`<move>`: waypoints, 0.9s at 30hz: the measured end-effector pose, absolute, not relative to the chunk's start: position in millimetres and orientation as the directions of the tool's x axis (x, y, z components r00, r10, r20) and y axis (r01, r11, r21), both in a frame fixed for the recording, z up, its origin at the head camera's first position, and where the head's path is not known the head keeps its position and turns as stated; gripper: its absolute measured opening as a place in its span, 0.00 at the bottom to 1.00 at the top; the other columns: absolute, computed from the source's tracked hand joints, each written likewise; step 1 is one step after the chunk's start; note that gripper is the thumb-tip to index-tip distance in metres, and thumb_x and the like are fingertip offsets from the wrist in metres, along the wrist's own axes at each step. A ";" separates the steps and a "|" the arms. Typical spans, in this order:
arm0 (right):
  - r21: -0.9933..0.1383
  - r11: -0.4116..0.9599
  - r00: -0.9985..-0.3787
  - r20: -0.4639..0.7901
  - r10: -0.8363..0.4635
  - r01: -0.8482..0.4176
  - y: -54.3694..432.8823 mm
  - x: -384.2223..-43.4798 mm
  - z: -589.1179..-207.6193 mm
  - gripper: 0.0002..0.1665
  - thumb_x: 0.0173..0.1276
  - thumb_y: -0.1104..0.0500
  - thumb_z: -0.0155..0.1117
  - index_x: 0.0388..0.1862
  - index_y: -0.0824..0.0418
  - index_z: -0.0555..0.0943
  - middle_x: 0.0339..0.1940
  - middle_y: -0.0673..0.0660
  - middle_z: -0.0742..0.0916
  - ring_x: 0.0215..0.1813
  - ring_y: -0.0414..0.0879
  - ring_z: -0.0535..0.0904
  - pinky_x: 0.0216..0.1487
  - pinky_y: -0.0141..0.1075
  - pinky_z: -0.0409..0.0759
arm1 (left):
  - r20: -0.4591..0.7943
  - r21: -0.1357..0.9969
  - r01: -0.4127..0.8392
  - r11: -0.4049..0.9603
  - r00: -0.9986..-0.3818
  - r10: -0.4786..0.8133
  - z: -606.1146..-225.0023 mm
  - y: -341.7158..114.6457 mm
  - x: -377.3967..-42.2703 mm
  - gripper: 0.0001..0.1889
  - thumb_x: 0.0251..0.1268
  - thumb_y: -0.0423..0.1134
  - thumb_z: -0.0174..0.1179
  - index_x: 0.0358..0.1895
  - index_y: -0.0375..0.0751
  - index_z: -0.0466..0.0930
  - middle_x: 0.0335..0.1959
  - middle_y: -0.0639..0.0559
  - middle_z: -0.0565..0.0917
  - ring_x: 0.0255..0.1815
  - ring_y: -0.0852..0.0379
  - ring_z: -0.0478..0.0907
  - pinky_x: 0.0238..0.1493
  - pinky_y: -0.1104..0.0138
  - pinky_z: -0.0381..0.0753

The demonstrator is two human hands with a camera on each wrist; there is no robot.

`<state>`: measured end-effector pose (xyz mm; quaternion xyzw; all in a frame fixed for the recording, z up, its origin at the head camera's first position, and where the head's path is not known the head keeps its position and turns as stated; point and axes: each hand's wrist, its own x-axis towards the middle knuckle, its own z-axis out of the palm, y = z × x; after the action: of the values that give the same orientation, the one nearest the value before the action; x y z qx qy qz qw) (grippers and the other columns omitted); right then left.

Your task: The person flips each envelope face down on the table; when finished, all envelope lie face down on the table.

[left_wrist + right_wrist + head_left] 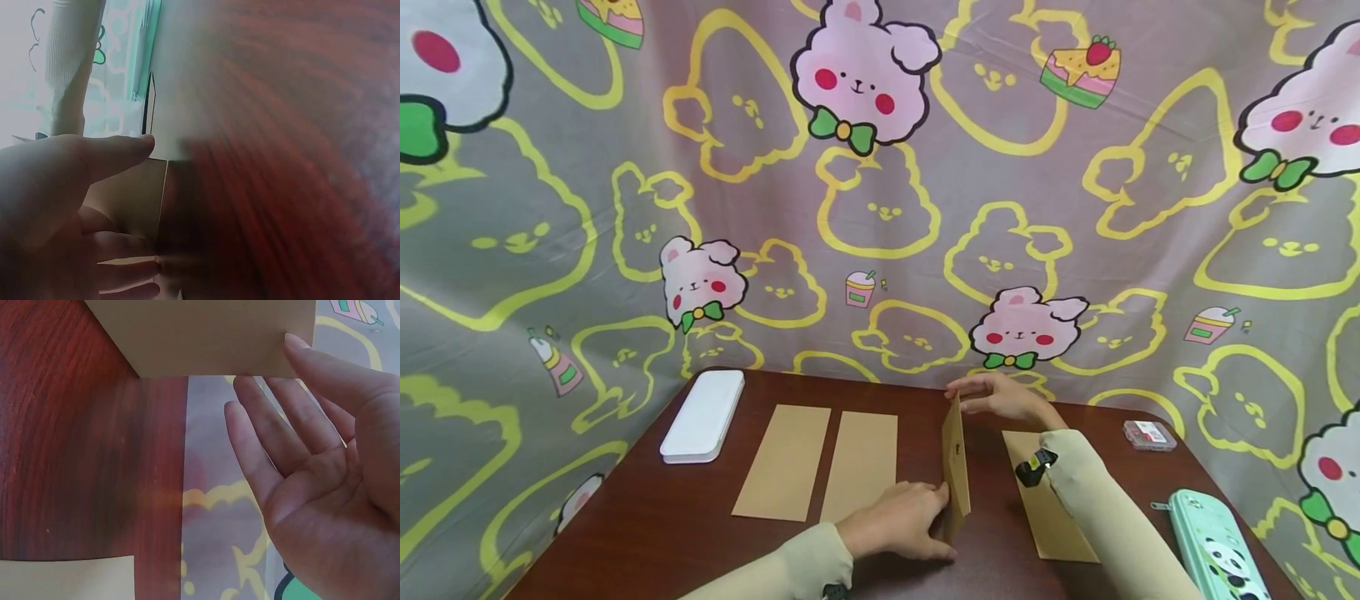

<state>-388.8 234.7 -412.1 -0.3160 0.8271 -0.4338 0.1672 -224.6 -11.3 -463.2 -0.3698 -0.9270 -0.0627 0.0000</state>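
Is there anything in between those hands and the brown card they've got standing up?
No, nothing visible is in the way: the right hand touches the brown card at its far end, and the left hand touches its near end.

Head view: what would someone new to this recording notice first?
Most likely the patterned curtain behind the table, covered in white bunny faces and yellow outlines. Next, the brown card held upright at mid-table, with the left hand at its near end and the right hand at its far end. The mint panda case also stands out at the table's right side.
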 end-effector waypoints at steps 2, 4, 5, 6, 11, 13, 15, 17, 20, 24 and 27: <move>-0.837 0.400 -0.738 0.007 -0.675 -0.374 233.3 -389.1 -413.6 0.27 0.75 0.58 0.65 0.70 0.64 0.77 0.66 0.62 0.84 0.66 0.50 0.82 0.63 0.48 0.82 | 0.047 0.124 0.682 0.721 -0.730 0.682 -464.1 -11.2 -224.2 0.49 0.55 0.68 0.70 0.72 0.36 0.72 0.61 0.49 0.86 0.61 0.59 0.83 0.56 0.63 0.82; -0.839 0.389 -0.736 0.020 -0.676 -0.380 232.5 -388.8 -414.6 0.26 0.75 0.58 0.65 0.69 0.64 0.77 0.66 0.63 0.84 0.64 0.48 0.82 0.63 0.49 0.82 | 0.049 0.142 0.678 0.722 -0.733 0.679 -464.6 -11.3 -224.6 0.48 0.55 0.68 0.70 0.72 0.37 0.73 0.59 0.49 0.87 0.59 0.60 0.83 0.54 0.63 0.82; -0.840 0.387 -0.737 0.023 -0.675 -0.380 232.1 -388.3 -414.6 0.26 0.75 0.58 0.65 0.69 0.62 0.77 0.66 0.64 0.83 0.64 0.48 0.83 0.63 0.50 0.82 | 0.048 0.159 0.676 0.720 -0.733 0.678 -464.5 -11.5 -224.9 0.48 0.55 0.68 0.70 0.71 0.37 0.73 0.57 0.50 0.88 0.55 0.61 0.84 0.51 0.64 0.82; -0.839 0.388 -0.739 0.025 -0.674 -0.381 231.9 -387.9 -414.5 0.25 0.75 0.58 0.65 0.69 0.61 0.78 0.66 0.66 0.83 0.63 0.47 0.83 0.63 0.51 0.82 | 0.046 0.179 0.673 0.718 -0.735 0.677 -463.9 -11.6 -225.1 0.47 0.56 0.68 0.70 0.71 0.37 0.74 0.54 0.51 0.88 0.52 0.63 0.85 0.48 0.65 0.82; -0.839 0.390 -0.736 0.019 -0.677 -0.380 230.7 -386.0 -412.0 0.24 0.76 0.57 0.64 0.69 0.57 0.78 0.69 0.71 0.79 0.66 0.54 0.81 0.63 0.55 0.81 | 0.062 0.288 0.638 0.714 -0.756 0.651 -456.6 -11.3 -225.7 0.50 0.56 0.68 0.70 0.72 0.33 0.71 0.46 0.52 0.90 0.40 0.66 0.83 0.37 0.69 0.80; -0.834 0.395 -0.732 0.015 -0.681 -0.384 230.0 -385.9 -410.9 0.24 0.76 0.57 0.64 0.69 0.56 0.78 0.69 0.71 0.79 0.67 0.57 0.79 0.63 0.56 0.81 | 0.081 0.318 0.621 0.717 -0.771 0.632 -452.8 -11.2 -224.4 0.55 0.54 0.69 0.71 0.75 0.30 0.66 0.50 0.51 0.89 0.46 0.64 0.84 0.42 0.68 0.82; -0.828 0.403 -0.730 0.011 -0.683 -0.390 229.3 -386.4 -410.5 0.24 0.76 0.56 0.63 0.69 0.55 0.78 0.70 0.71 0.79 0.68 0.59 0.79 0.63 0.56 0.81 | 0.095 0.336 0.601 0.725 -0.788 0.609 -449.9 -11.3 -222.2 0.59 0.53 0.69 0.71 0.78 0.29 0.59 0.57 0.49 0.86 0.55 0.60 0.83 0.50 0.66 0.83; -0.824 0.409 -0.727 0.006 -0.687 -0.393 228.9 -387.5 -411.0 0.24 0.76 0.56 0.63 0.69 0.55 0.78 0.70 0.71 0.79 0.68 0.60 0.78 0.63 0.57 0.80 | 0.102 0.368 0.578 0.728 -0.803 0.587 -447.0 -11.5 -219.7 0.63 0.52 0.68 0.73 0.82 0.34 0.52 0.62 0.48 0.82 0.60 0.58 0.81 0.52 0.64 0.82; -0.824 0.413 -0.725 -0.003 -0.689 -0.389 228.7 -389.2 -412.3 0.25 0.76 0.56 0.63 0.70 0.56 0.77 0.70 0.70 0.79 0.69 0.60 0.78 0.64 0.61 0.78 | 0.128 0.420 0.559 0.715 -0.816 0.563 -442.1 -12.0 -218.0 0.66 0.50 0.66 0.76 0.85 0.49 0.40 0.65 0.47 0.76 0.53 0.59 0.78 0.45 0.66 0.80; -0.817 0.422 -0.728 -0.005 -0.685 -0.392 228.6 -390.3 -412.7 0.25 0.76 0.56 0.64 0.71 0.55 0.77 0.69 0.67 0.81 0.68 0.59 0.79 0.64 0.62 0.77 | 0.199 0.458 0.597 0.658 -0.791 0.579 -435.0 -12.3 -219.0 0.66 0.49 0.61 0.78 0.85 0.61 0.37 0.60 0.51 0.74 0.43 0.64 0.70 0.37 0.72 0.73; -0.804 0.431 -0.728 0.004 -0.685 -0.410 228.1 -390.3 -412.3 0.25 0.76 0.57 0.63 0.71 0.55 0.77 0.68 0.66 0.81 0.67 0.58 0.80 0.63 0.62 0.78 | 0.267 0.423 0.670 0.610 -0.736 0.622 -431.3 -12.3 -219.4 0.53 0.53 0.60 0.77 0.82 0.60 0.57 0.55 0.56 0.76 0.44 0.67 0.72 0.40 0.74 0.73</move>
<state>-390.3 228.1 -412.3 -0.3302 0.8298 -0.4189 0.1641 -219.4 -12.3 -431.3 -0.3603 -0.8961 -0.2549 0.0467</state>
